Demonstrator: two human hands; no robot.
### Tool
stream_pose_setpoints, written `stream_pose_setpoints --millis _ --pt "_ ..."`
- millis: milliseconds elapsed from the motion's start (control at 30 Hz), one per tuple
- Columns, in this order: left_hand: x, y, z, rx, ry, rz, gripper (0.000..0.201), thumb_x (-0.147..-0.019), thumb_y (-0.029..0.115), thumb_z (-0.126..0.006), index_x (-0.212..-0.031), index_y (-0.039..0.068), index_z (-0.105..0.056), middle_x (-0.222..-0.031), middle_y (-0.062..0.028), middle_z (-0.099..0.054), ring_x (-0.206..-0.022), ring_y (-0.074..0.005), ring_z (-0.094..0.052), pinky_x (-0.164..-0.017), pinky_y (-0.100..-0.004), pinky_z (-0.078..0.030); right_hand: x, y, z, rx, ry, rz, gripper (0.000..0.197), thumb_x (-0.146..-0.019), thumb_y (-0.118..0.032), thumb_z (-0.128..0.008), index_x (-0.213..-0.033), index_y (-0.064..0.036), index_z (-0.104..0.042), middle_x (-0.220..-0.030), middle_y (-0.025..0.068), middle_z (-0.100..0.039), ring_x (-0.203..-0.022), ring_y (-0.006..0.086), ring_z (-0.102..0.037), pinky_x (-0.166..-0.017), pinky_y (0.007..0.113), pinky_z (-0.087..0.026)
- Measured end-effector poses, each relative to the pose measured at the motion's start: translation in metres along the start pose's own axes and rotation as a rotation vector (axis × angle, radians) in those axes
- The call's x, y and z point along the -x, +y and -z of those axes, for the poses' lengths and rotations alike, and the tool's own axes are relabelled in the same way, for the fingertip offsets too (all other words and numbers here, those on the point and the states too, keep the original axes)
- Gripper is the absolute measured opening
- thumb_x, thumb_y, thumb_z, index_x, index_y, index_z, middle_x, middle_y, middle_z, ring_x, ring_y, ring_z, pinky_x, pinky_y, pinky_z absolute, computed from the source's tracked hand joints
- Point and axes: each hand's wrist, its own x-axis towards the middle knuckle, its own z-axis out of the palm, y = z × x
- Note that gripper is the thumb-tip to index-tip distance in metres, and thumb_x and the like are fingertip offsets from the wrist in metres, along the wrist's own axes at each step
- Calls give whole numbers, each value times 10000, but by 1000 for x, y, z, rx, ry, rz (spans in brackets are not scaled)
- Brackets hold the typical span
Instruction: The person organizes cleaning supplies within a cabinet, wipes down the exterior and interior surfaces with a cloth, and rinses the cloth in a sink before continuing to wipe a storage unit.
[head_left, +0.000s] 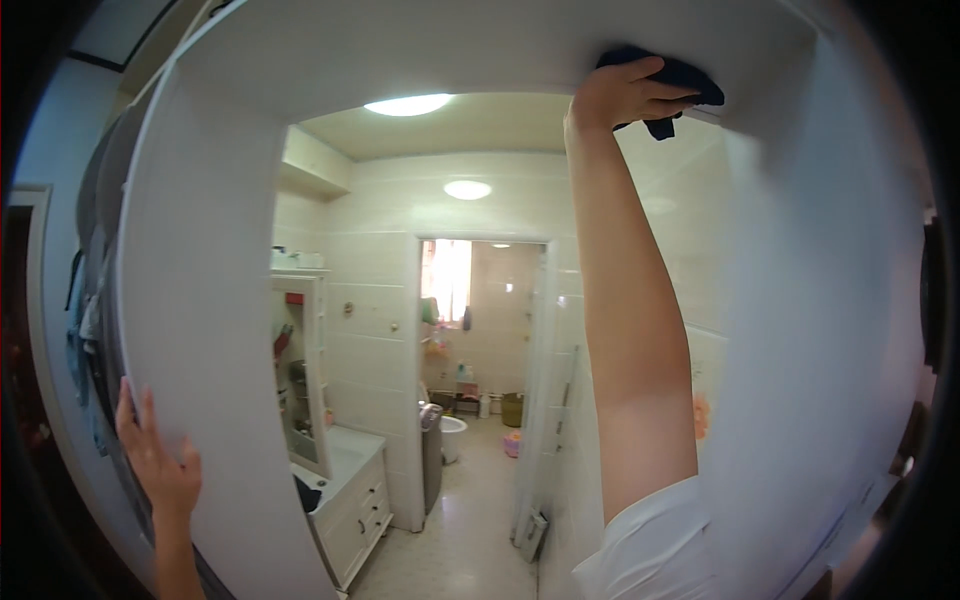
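Raised high, my right hand [622, 95] presses a dark navy cloth [690, 80] against the underside of the white door frame's top [480, 50], close to its right corner. A loose end of the cloth hangs below the fingers. At the lower left, my left hand [160, 462] lies against the left side of the frame [205, 300], its fingers spread and nothing in them. The fingertips reach the frame's outer edge.
Beyond the opening stand a white vanity cabinet [360, 515] and a mirror [300, 380] on the left. Farther back, a second doorway [483, 242] shows a toilet [453, 428] and a pink basin [513, 443]. Clothes [85, 310] hang at the far left.
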Motion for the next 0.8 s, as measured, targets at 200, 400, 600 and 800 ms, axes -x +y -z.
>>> stream_pose_setpoints --millis 200,400,600,800 --pt "-7 2 11 -53 9 -7 718 -769 100 -587 -1468 40 -435 -1516 -290 -353 -1393 -450 -369 -1104 -525 -363 112 -24 -51 -92 -45 -193 808 -1054 -519 -223 -1568 0 120 -1627 239 180 -1518 416 -13 -1189 414 -295" --pt "-9 3 14 -5 -8 1 709 -738 154 -637 -1423 44 -488 -1485 -314 -376 -1343 -458 -407 -1088 -517 -364 235 -39 -103 -268 -238 -498 870 -1043 -544 -267 -1545 -24 216 -1602 205 296 -1522 408 50 -1190 423 -296" --pt "-6 -2 10 54 -16 41 704 -708 202 -661 -1390 74 -540 -1473 -316 -387 -1282 -433 -444 -1025 -502 -386 347 -37 -137 -290 -435 -682 955 -1017 -565 -371 -1545 -37 225 -1616 195 264 -1532 382 21 -1223 405 -212" --pt "-9 -9 15 91 -59 34 736 -707 172 -643 -1418 64 -488 -1490 -316 -349 -1353 -441 -382 -1059 -515 -358 399 -39 -142 62 -806 -595 922 -1021 -472 -412 -1539 42 152 -1595 301 -60 -1408 444 -352 -1150 447 -371"
